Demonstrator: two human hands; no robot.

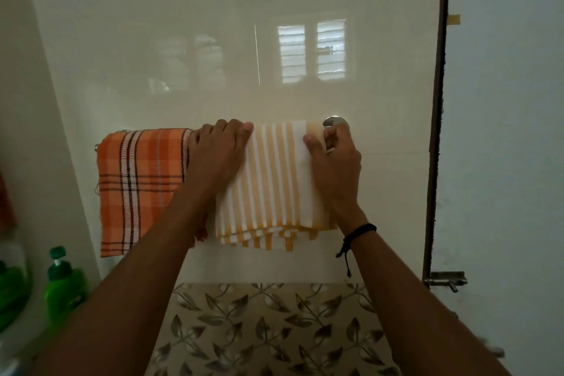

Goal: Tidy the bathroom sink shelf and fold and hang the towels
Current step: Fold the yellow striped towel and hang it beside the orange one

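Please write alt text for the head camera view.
Two hands, left hand and right hand, press a folded yellow striped towel hanging over a wall rail, beside an orange checked towel. Green bottles stand lower left.

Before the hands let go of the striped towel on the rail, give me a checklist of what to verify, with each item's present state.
1. Yellow striped towel draped over the rail: ok.
2. Its folded layers even at the bottom edge: not ok, lower layers stick out unevenly.
3. Orange plaid towel hung on the rail beside it: ok.
4. The two towels not overlapping: cannot tell, the left hand covers the boundary.
5. Right hand gripping the towel's right edge near the chrome rail mount: ok.
6. Sink shelf tidy: cannot tell, only green bottles show.
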